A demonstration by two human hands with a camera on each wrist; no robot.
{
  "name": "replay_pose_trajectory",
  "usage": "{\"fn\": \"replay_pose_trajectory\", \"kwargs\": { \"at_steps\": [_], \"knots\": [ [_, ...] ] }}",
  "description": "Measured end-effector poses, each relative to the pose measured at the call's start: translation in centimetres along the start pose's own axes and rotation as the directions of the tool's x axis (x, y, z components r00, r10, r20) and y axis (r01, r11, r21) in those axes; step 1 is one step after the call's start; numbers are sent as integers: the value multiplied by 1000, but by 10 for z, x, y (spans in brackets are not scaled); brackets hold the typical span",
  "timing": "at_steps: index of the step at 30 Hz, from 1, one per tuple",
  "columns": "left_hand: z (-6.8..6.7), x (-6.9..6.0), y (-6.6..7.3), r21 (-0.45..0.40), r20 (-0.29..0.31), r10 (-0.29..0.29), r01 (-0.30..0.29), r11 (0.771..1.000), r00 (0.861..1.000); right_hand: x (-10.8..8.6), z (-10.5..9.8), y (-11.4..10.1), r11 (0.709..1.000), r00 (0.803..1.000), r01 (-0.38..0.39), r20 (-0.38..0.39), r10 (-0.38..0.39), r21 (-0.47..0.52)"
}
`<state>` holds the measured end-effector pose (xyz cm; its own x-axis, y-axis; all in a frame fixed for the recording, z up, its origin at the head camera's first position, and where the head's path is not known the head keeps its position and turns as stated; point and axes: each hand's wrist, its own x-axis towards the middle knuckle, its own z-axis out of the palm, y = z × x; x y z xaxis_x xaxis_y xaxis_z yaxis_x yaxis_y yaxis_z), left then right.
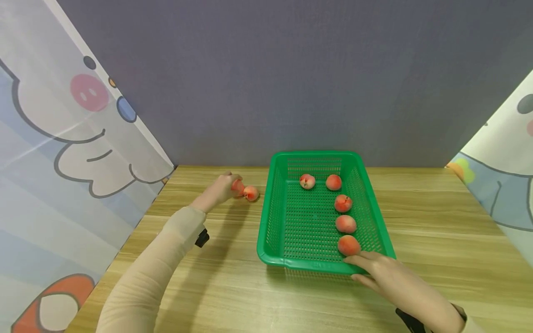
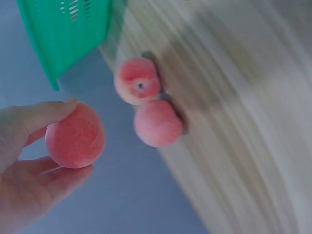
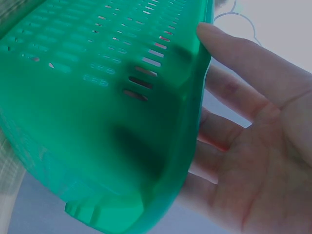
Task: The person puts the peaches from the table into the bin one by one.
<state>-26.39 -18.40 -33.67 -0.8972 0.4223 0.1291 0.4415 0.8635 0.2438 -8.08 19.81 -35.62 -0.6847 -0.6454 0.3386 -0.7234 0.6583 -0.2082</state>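
Note:
My left hand (image 1: 218,190) pinches a peach (image 2: 75,135) between thumb and fingers, above the left part of the table. Just beyond it lie two more peaches side by side, one showing its stem hollow (image 2: 138,81) and a plainer one (image 2: 158,124). At the near right corner of the green basket (image 1: 266,222), my right hand (image 1: 391,275) grips the rim, thumb on top and the other fingers outside the wall in the right wrist view (image 3: 263,131). Inside, several peaches form a column along the right, the nearest (image 1: 349,245) close to my right thumb; another (image 1: 307,181) lies at the back.
The wooden table (image 1: 433,222) extends on both sides of the basket. A grey panel (image 1: 291,83) rises behind the table's back edge. Cartoon-printed sheets hang at the left (image 1: 50,185) and right (image 1: 508,162).

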Motion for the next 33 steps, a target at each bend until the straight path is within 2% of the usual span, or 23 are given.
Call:
{"fn": "replay_pose_trajectory", "kwargs": {
  "at_steps": [5, 7, 13, 23, 33],
  "knots": [
    [-11, 11, 12, -9, 16, 18, -18, 1000, 1000, 0, 0, 0, 1000, 1000, 0, 1, 0, -1],
    [-15, 15, 19, 0, 8, 43, -43, 999, 999, 0, -1, 0, 1000, 1000, 3, -3, -3, -2],
    [-25, 29, 43, 12, 1, 79, -79, 997, 997, 0, -1, 0, 1000, 1000, 8, -5, -8, 6],
    [-34, 50, 82, 40, 12, 143, -143, 989, 990, 1, 0, 1, 1000, 1000, 16, -6, -16, 9],
    [-35, 67, 113, 32, 103, 123, -127, 991, 987, 0, 0, 2, 1000, 999, 27, -23, -26, 8]
  ]
}}
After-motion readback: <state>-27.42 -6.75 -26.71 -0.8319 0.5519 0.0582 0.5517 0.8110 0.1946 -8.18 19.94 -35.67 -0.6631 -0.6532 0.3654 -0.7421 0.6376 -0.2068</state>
